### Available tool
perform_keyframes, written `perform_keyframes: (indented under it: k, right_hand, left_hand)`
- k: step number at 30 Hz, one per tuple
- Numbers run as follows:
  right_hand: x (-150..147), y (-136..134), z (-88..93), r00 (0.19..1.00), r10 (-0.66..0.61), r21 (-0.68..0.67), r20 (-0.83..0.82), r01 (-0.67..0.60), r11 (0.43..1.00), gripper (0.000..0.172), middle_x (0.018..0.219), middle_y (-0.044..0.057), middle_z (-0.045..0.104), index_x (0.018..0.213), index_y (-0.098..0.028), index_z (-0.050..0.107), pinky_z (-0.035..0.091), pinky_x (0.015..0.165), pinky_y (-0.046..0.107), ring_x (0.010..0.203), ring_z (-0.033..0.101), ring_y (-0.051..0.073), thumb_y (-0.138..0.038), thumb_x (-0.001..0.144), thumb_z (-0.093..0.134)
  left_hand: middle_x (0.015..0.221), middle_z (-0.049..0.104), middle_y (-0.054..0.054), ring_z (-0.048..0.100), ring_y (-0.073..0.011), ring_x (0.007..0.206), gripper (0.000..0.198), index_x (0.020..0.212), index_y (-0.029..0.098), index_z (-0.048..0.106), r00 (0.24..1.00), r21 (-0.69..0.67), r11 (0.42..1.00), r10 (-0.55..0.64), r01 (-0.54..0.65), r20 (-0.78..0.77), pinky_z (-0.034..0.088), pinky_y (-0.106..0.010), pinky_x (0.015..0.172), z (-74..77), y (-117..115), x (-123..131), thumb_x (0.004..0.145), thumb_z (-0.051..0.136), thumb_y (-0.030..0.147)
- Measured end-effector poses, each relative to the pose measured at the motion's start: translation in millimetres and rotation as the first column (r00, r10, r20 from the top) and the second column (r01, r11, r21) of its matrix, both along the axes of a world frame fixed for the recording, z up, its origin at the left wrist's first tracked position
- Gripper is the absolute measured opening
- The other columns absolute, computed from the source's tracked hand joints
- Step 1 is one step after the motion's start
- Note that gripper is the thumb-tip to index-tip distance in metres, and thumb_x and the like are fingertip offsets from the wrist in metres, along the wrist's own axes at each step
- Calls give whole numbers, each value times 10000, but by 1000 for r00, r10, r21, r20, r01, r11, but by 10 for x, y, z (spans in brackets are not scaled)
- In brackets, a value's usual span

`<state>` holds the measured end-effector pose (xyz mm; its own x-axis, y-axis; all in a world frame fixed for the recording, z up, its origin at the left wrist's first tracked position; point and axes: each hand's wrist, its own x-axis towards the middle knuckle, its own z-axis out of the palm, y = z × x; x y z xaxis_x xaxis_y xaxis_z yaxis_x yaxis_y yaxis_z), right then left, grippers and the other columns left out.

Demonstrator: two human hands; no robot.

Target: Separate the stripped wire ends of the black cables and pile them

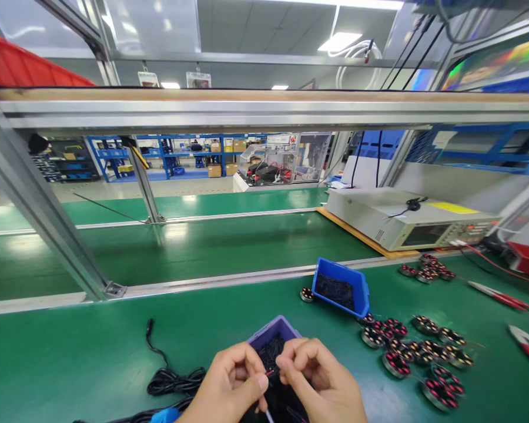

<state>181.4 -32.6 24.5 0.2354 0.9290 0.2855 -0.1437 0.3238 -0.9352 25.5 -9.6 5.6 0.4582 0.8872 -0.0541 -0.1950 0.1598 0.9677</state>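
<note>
My left hand (235, 382) is closed in a pinch on a thin wire (270, 372) with a reddish, dark end. Close beside it, my right hand (320, 376) also pinches, its fingertips meeting the other side of that wire; the exact grip is too small to see. A thin white lead (268, 416) hangs below the left fingers. Beneath both hands stands a purple bin (282, 322) holding black wires or small black parts (271, 351), partly covered by the hands. Coiled black cable (176, 380) lies left of my left hand, with a blue item (164, 416) at its lower end.
A blue bin (362, 288) of black pieces sits beyond my right hand. Several round copper-wound motor parts (397, 364) lie on the green mat at right. Red-handled probes or tweezers (500, 296) and a grey bench instrument (405, 217) are farther right. A metal shelf (264, 111) crosses overhead.
</note>
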Motion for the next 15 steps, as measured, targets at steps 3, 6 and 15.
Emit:
perform_keyframes:
  k: [3, 6, 15]
  right_hand:
    - [2, -1, 3, 1000, 4, -7, -4, -4, 1000, 393, 695, -20, 597, 647, -215, 519, 494, 551, 212, 533, 547, 110, -443, 788, 806]
    - [3, -3, -1, 1000, 7, -8, -7, -7, 1000, 388, 713, -17, 601, 653, -215, 518, 493, 556, 212, 538, 547, 108, -433, 788, 809]
    - [20, 15, -78, 997, 27, -16, 66, -26, 1000, 382, 717, -3, 625, 647, -214, 518, 502, 596, 213, 595, 578, 130, -432, 794, 796]
  left_hand:
    - [588, 562, 33, 605, -121, 554, 437, 742, 165, 571, 1000, 15, 1000, 15, -15, -12, 442, -211, 546, 16, -7, -9, 758, 768, 555]
    - [593, 562, 31, 611, -126, 561, 434, 746, 166, 572, 1000, 27, 1000, -3, 4, -30, 446, -214, 550, 28, -3, -19, 763, 763, 556]
    - [564, 563, 34, 592, -117, 542, 444, 718, 166, 582, 999, -4, 999, 38, -38, -13, 434, -209, 541, 15, -27, 24, 727, 792, 557]
